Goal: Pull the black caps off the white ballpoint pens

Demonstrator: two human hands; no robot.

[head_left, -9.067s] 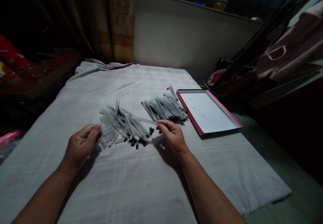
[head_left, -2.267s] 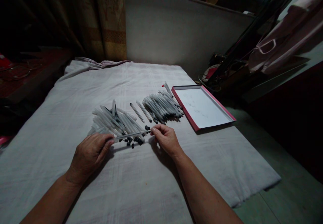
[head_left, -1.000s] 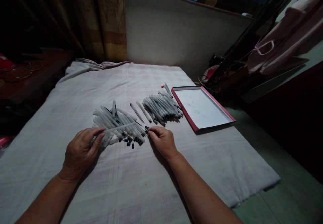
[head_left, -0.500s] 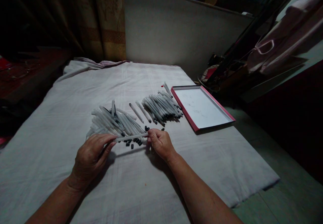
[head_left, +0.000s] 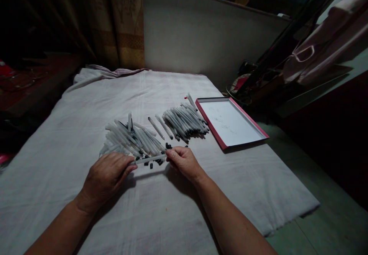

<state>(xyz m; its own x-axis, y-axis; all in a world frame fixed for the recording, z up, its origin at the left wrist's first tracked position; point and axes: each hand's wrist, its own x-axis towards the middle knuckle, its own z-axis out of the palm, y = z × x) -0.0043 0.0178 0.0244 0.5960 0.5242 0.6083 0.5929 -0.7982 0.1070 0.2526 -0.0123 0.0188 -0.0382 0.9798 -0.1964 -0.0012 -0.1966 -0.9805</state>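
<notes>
A translucent white pen barrel is stretched almost level between my two hands. My left hand pinches its left end, and my right hand grips the right end between thumb and fingers. Whatever else the right fingertips hold is hidden. Small black plugs lie scattered on the cloth just under and behind the barrel. Beyond my left hand is a loose heap of similar barrels. Past my right hand, a heap of barrels with black ends lies roughly aligned, with two single pens beside it.
A shallow box lid with a red rim and white inside lies right of the heaps. Pale checked cloth covers the table. A curtain and a wall stand behind; pink fabric hangs at right.
The barrel's right end has dipped slightly and my right hand has shifted a little left. Both hands still hold it; the heaps and lid stay where they were.
</notes>
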